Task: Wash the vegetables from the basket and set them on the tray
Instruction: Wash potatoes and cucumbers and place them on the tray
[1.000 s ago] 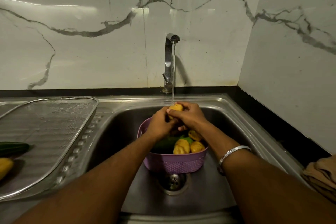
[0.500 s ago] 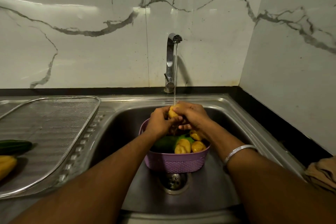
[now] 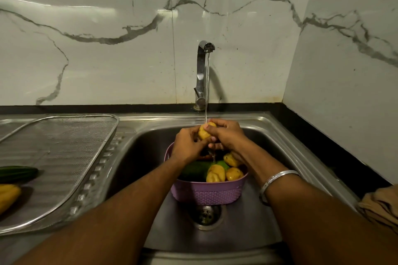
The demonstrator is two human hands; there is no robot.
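Both hands meet under the running stream of water [image 3: 206, 84] from the chrome tap [image 3: 201, 71]: the left hand [image 3: 187, 146] and the right hand [image 3: 226, 135] curl their fingers round one small, lumpy yellow vegetable [image 3: 204, 132], wet and glossy. Directly beneath them, in the steel sink [image 3: 269, 140], sits the round purple plastic basket [image 3: 206, 192] holding more yellow pieces and a dark green one. Well off to the left, the wire-mesh tray [image 3: 64, 148] carries a green vegetable [image 3: 18, 173] and a yellow one [image 3: 7, 197].
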